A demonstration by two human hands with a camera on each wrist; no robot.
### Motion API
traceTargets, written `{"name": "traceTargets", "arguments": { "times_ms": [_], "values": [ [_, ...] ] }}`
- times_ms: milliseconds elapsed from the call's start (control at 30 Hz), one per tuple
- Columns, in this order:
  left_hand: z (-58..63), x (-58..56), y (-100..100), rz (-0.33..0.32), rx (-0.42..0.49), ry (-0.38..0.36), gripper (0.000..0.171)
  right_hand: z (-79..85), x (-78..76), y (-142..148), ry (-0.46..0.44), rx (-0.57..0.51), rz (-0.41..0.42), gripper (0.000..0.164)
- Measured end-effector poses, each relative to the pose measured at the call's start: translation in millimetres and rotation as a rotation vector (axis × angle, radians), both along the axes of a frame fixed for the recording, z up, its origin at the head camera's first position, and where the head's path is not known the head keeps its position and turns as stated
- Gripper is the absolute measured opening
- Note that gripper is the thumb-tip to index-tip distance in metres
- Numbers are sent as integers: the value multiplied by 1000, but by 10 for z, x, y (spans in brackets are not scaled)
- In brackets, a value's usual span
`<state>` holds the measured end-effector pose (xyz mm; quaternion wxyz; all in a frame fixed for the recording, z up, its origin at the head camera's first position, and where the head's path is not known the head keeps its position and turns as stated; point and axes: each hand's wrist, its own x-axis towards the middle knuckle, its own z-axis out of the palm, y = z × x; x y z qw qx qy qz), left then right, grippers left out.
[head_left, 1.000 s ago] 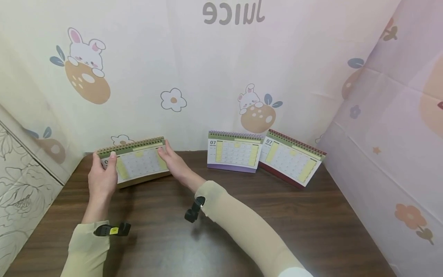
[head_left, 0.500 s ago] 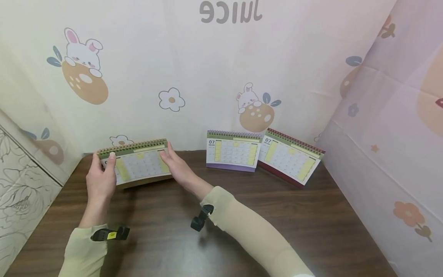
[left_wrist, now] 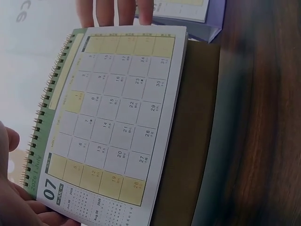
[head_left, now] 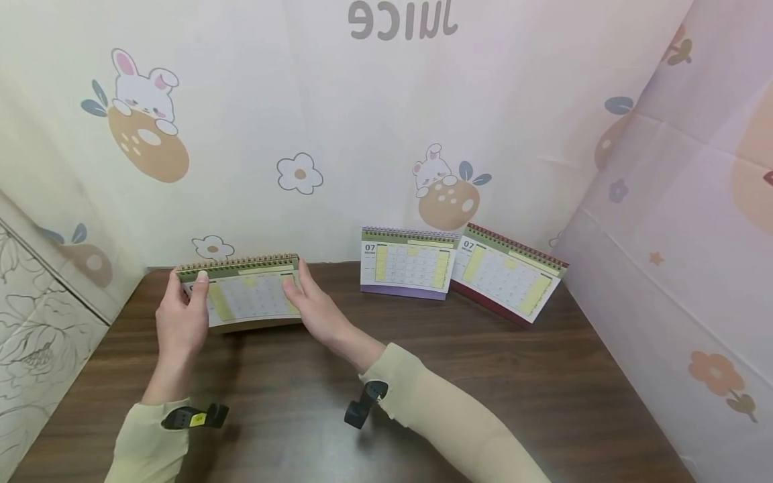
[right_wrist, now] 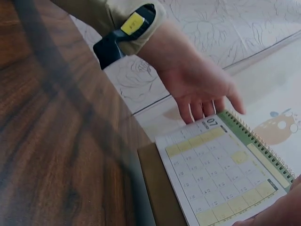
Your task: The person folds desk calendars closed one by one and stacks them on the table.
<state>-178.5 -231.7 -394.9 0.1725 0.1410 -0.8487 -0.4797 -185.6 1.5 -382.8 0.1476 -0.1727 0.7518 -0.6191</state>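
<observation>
In the head view, both hands hold a desk calendar (head_left: 253,298) with a gold spiral and brown base at the back left of the table. My left hand (head_left: 181,322) grips its left edge, thumb in front and fingers behind. On the right edge my right hand (head_left: 320,312) holds it the same way, thumb toward the page. The left wrist view shows the calendar's July page (left_wrist: 108,113) close up, with the right hand's fingers (left_wrist: 126,12) behind the far edge. In the right wrist view, the left hand's fingers (right_wrist: 197,110) pass behind the page edge.
A purple-based desk calendar (head_left: 410,265) stands at the back middle. Right beside it, a dark red-based desk calendar (head_left: 507,275) is angled, its left edge overlapped by the purple one in the head view. A printed curtain (head_left: 362,100) hangs behind the brown wooden table (head_left: 459,362).
The held calendar has come slightly nearer and to the right, leaning further back, with both hands moving along. The two other calendars have stayed where they were.
</observation>
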Motion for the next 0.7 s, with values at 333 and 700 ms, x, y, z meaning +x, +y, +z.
{"name": "traceTargets", "arguments": {
  "times_ms": [333, 700],
  "values": [
    [31, 68, 86, -13, -6, 19, 52, -44, 212, 73, 58, 87, -61, 75],
    [22, 114, 167, -77, 31, 32, 47, -31, 499, 138, 97, 127, -109, 79]
  ]
}}
